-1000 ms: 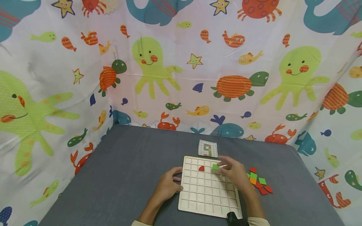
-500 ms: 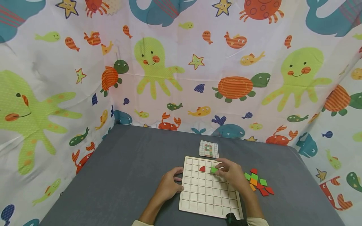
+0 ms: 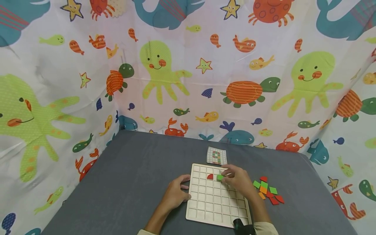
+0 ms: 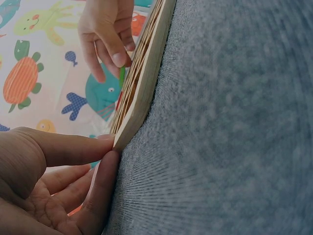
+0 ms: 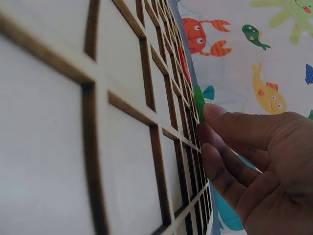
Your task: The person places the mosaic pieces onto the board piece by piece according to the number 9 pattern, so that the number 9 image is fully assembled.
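Note:
My right hand pinches a green square tile between thumb and fingertips, close over the gridded wooden board. In the right wrist view the green tile stands out past the thumb tip, its edge near the grid ridges. A red rounded tile lies in an upper cell, to the left of the green one. My left hand rests against the board's left side. The left wrist view shows its thumb and a finger touching the board's edge, low by the table.
A small card with a coloured grid pattern lies just beyond the board. Loose red, green and orange tiles are scattered on the grey table to the right. A curtain with sea animals surrounds the table's back and sides.
My right hand has moved left and slightly toward me with the green tile, closer to the red tile. More of the loose tiles show behind the right hand. My left hand stays at the board's edge.

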The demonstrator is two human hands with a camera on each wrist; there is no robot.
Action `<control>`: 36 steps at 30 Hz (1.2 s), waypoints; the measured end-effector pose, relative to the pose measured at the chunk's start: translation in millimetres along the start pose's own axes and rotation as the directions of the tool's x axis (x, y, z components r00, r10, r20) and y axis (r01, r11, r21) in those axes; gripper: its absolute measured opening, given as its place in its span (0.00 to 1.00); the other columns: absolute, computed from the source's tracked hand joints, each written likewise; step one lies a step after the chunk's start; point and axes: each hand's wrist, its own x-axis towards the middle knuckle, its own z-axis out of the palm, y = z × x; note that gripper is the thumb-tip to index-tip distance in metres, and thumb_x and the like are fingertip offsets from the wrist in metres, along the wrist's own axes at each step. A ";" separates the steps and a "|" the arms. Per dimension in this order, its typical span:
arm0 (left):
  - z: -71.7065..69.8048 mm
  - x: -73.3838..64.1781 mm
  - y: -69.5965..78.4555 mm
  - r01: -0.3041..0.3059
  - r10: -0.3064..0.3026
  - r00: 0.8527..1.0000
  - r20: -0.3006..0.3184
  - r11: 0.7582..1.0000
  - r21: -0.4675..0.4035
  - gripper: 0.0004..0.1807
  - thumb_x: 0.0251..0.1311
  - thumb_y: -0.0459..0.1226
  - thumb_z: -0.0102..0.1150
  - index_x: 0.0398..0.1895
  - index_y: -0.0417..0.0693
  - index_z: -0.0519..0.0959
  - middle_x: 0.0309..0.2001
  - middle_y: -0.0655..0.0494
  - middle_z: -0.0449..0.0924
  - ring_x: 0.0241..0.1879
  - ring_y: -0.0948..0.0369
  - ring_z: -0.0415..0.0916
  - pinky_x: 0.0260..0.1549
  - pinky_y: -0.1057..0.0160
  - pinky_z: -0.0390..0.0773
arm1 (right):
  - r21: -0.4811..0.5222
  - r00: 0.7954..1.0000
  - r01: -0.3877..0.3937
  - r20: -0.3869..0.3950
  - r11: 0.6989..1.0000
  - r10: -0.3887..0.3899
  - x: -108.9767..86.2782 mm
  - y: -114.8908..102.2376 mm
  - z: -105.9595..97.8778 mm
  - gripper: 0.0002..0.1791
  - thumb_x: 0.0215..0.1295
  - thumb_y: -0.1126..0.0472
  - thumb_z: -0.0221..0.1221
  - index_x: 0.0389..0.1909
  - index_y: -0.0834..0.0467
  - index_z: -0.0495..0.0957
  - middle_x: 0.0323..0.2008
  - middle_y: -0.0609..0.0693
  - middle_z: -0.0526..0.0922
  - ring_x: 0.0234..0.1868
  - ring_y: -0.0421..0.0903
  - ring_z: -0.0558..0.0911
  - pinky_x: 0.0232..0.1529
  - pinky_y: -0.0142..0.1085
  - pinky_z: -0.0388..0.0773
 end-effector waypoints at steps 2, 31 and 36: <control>0.3 0.1 -0.8 0.000 0.000 1.000 0.004 1.000 -0.007 0.42 0.45 0.16 0.70 0.70 0.36 0.76 0.67 0.38 0.78 0.54 0.45 0.83 0.29 0.60 0.86 | 0.000 1.000 -0.007 0.002 1.000 0.007 0.8 0.3 1.8 0.28 0.63 0.71 0.70 0.65 0.58 0.82 0.44 0.50 0.91 0.46 0.51 0.90 0.45 0.45 0.88; 1.1 1.2 -2.9 -0.006 0.006 1.000 -0.006 1.000 -0.008 0.42 0.44 0.15 0.70 0.69 0.36 0.76 0.67 0.38 0.79 0.53 0.45 0.83 0.28 0.60 0.86 | 0.023 1.000 -0.002 0.016 1.000 0.001 2.9 -2.5 9.9 0.29 0.64 0.72 0.70 0.66 0.58 0.81 0.45 0.51 0.91 0.45 0.49 0.89 0.46 0.45 0.88; 0.6 1.2 -2.5 -0.007 0.007 1.000 -0.004 1.000 -0.006 0.42 0.44 0.16 0.70 0.70 0.36 0.76 0.67 0.38 0.79 0.54 0.45 0.83 0.28 0.60 0.86 | 0.034 1.000 -0.012 0.024 0.999 0.011 0.4 -3.8 8.6 0.29 0.65 0.72 0.68 0.68 0.58 0.80 0.47 0.52 0.91 0.45 0.48 0.89 0.46 0.46 0.87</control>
